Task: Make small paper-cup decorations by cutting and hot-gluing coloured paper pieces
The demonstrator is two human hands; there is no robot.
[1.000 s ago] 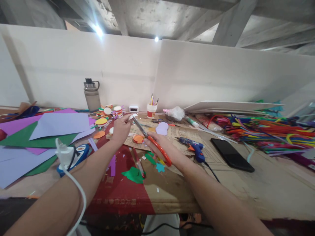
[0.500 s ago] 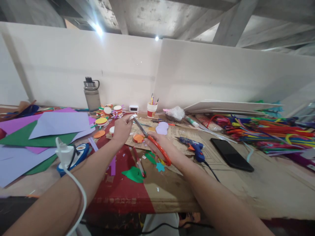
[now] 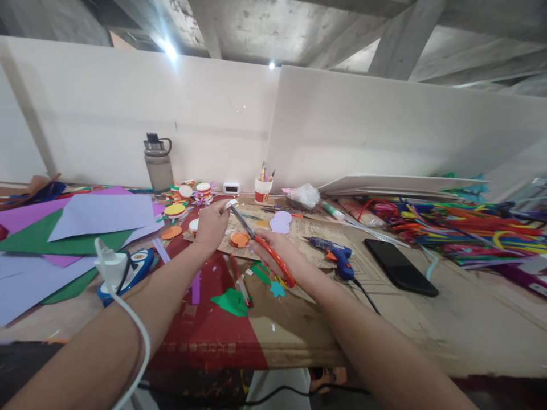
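My right hand [image 3: 277,250] is closed on a pair of scissors with orange-red handles [image 3: 280,263]. Their blades point up and to the left. At the blade tips is a small white paper piece [image 3: 231,203], pinched in the fingers of my left hand [image 3: 211,225]. Below the blades lies an orange round piece [image 3: 240,239]. Nearer to me are a green paper scrap [image 3: 232,302], a red pen [image 3: 241,282] and a teal paper star [image 3: 277,289]. Two joined lilac paper circles [image 3: 281,222] lie beyond my right hand.
A blue glue gun [image 3: 339,256] and a black phone [image 3: 399,266] lie to the right, before a heap of pipe cleaners [image 3: 474,225]. Coloured paper sheets [image 3: 102,216] and a power strip [image 3: 130,276] are at left. Behind stand a bottle [image 3: 158,165] and a pen cup [image 3: 262,191].
Almost nothing differs. The whole view has shifted very slightly; both hands keep the same hold on the paper piece and the scissors.
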